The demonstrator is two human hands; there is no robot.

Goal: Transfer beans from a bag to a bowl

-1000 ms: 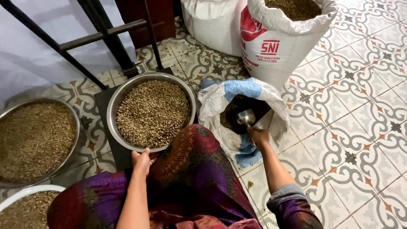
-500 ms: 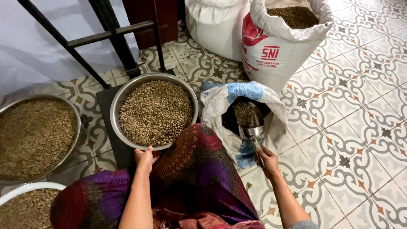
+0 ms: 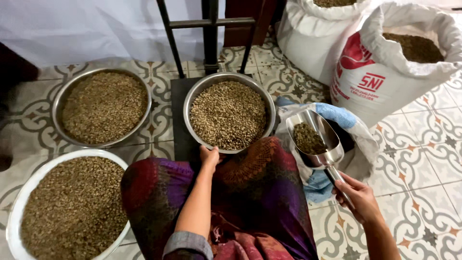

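I record the right hand [image 3: 360, 198] closed around the handle of a metal scoop [image 3: 314, 139], which is held level with its mouth pointing away from the body. I judge that attitude keeps the load of beans [image 3: 308, 137] from spilling; the scoop is about half full. It hangs above a small open bag [image 3: 358, 144] with a blue cloth [image 3: 339, 114] at its rim, just right of the centre bowl [image 3: 229, 114].

The left hand [image 3: 210, 157] rests on the near rim of that bowl, fingers curled over the edge. I take this as a steadying grip. The bowl is steel, filled with pale beans, and sits on a dark flat platform [image 3: 179, 120] at the foot of a black metal frame [image 3: 209, 33]; I judge the platform to be a scale, though no dial is in view.

Other containers: a second steel bowl [image 3: 102, 107] of beans on the tiled floor to the left, and a white basin [image 3: 67, 204] of beans at lower left, touching the person's knee, which is covered by patterned purple and red fabric.

Packages: two large white sacks stand at upper right, both rolled open at the top and showing beans. The nearer sack [image 3: 385, 77] carries a red printed panel with a white emblem on its left face. The farther sack [image 3: 313, 33] shows no marking that I can see.
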